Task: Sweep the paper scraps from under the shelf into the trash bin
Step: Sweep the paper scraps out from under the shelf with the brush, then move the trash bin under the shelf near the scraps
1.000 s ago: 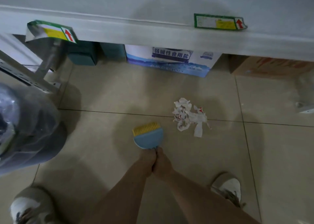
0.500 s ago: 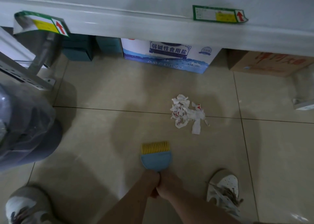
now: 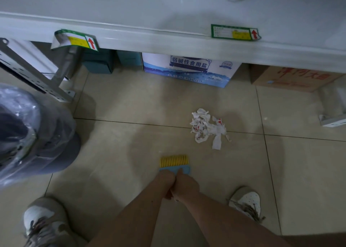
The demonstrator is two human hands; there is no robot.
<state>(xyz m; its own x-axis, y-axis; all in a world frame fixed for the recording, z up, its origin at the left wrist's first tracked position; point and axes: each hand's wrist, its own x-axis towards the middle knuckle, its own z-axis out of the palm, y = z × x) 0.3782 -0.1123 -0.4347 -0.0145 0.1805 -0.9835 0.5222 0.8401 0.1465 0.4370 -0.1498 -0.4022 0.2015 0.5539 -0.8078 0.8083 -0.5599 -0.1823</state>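
Observation:
A heap of white paper scraps (image 3: 207, 127) with red print lies on the tiled floor in front of the white shelf (image 3: 168, 38). A small blue brush (image 3: 174, 164) with yellow bristles stands on the floor, down and left of the heap and apart from it. My left hand (image 3: 164, 181) and my right hand (image 3: 184, 186) are both closed around its handle, which they hide. The grey trash bin (image 3: 37, 134), lined with a clear plastic bag, stands at the left edge.
Under the shelf stand a blue-and-white carton (image 3: 189, 68), teal boxes (image 3: 99, 63) and a brown carton (image 3: 292, 78). A metal shelf leg (image 3: 61, 72) rises near the bin; a white foot bracket (image 3: 331, 119) sits at right. My shoes (image 3: 247, 203) flank the arms.
The brush and both hands have drawn back toward me, away from the shelf. The paper heap has stayed in place. The view has tilted slightly upward.

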